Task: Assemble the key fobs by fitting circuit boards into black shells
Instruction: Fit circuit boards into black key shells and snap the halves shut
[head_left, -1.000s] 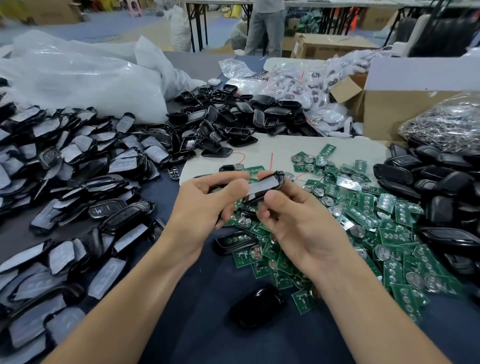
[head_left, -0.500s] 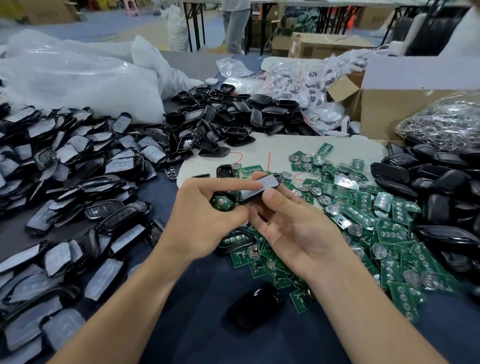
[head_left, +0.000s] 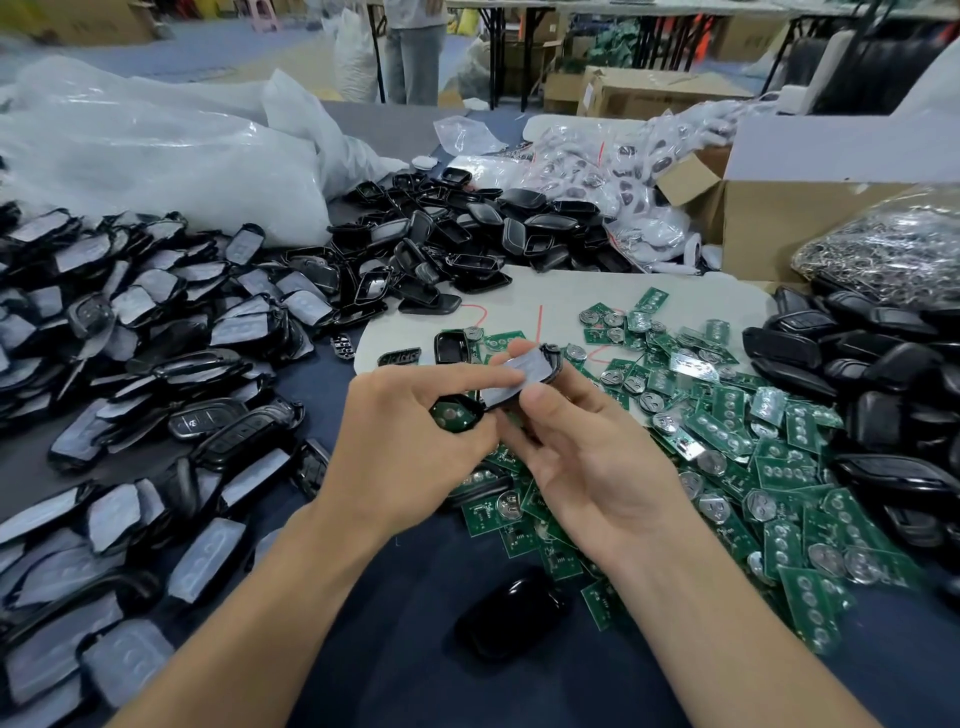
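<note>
A dark surface (head_left: 363, 649) is heaped with parts: film-covered shells (head_left: 130, 364) on the left, glossy black ones (head_left: 883, 374) on the right, green boards (head_left: 753, 441) between. Over the near middle, both hands work together. The left hand (head_left: 400, 447) curls round a shell half (head_left: 454, 413) with a board seated in it, its forefinger laid along a filmed cover (head_left: 519, 376). The right hand (head_left: 597, 467) pinches that cover between thumb and fingers, just above the half.
</note>
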